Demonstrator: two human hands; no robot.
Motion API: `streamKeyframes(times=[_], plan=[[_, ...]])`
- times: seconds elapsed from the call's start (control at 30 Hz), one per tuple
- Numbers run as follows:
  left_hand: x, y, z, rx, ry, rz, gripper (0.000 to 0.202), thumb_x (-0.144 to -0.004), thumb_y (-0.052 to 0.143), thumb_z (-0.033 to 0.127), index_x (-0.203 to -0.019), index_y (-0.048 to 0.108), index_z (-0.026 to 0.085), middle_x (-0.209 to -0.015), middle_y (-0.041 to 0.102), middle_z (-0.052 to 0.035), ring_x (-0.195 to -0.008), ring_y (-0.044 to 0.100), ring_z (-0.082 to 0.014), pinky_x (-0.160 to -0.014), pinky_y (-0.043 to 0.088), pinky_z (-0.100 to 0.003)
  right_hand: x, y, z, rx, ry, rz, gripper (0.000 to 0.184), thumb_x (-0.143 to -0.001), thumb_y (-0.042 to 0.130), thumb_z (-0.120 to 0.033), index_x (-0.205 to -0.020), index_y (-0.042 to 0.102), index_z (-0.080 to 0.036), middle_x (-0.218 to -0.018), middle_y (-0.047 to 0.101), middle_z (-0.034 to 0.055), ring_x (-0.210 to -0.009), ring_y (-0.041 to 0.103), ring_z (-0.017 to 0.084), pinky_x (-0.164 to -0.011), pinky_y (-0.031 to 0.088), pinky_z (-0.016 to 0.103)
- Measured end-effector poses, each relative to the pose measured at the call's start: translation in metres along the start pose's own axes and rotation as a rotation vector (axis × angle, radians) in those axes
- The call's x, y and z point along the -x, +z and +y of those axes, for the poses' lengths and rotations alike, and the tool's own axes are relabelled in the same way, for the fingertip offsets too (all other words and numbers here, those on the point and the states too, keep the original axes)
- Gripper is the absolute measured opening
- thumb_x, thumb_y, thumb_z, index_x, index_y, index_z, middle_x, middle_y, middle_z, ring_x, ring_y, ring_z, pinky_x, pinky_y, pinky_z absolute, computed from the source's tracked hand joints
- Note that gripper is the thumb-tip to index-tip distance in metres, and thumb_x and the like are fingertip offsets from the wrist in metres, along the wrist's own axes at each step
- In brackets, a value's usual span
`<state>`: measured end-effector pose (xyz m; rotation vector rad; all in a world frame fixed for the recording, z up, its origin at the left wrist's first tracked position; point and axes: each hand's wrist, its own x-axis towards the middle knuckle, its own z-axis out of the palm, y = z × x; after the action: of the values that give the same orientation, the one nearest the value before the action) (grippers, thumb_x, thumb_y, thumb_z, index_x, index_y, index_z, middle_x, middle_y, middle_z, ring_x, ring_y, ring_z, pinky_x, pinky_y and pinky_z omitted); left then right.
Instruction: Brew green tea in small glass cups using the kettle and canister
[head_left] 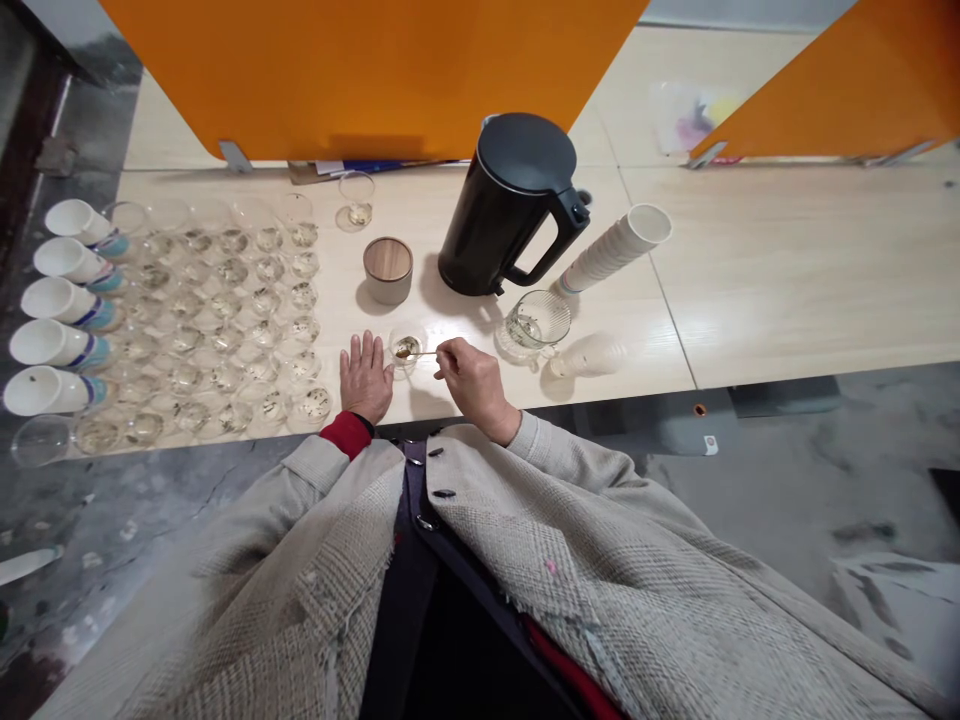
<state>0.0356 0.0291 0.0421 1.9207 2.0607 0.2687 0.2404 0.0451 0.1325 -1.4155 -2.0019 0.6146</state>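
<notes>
Two orange partition panels rise behind a long pale wood-grain table, and at its near edge a person in a coarse beige woven coat works with bare hands. Farther up the table stand a black electric kettle, a round canister with a wooden lid and a handled glass mug, with a stack of paper cups lying tilted beside them. To the left, rows of small glasses hold pinches of dark leaves, and beyond them five white cups with blue-banded bases lie on their sides. Closest to the hands, one small glass cup sits just right of those rows, between both hands and slightly ahead of them. The right hand pinches a slim gold-toned spoon between thumb and fingers. Its long axis runs sideways, leftward from the fingers to the cup, with leaves in its bowl at the cup's mouth. The left hand lies open and palm down, fingers spread, gripping nothing, its fingertips just beside the cup and nearer to it than the right hand.
</notes>
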Motion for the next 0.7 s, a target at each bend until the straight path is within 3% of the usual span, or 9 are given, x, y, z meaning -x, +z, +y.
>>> streamKeyframes(times=[0.7], plan=[[-0.0003,0.0000,0.0007,-0.052,0.008,0.005,0.068,-0.107,0.040,0.034,-0.171,0.036,0.010,-0.183,0.022,-0.0150,-0.172,0.015,-0.0359,-0.139,0.012,-0.060,-0.0013,-0.0044,-0.0057,-0.013,0.067,-0.056,0.017,-0.105,0.049,-0.019,-0.090,0.058,-0.022,-0.072,0.071,-0.0011,-0.064,0.076,0.013,-0.058,0.043,0.021]])
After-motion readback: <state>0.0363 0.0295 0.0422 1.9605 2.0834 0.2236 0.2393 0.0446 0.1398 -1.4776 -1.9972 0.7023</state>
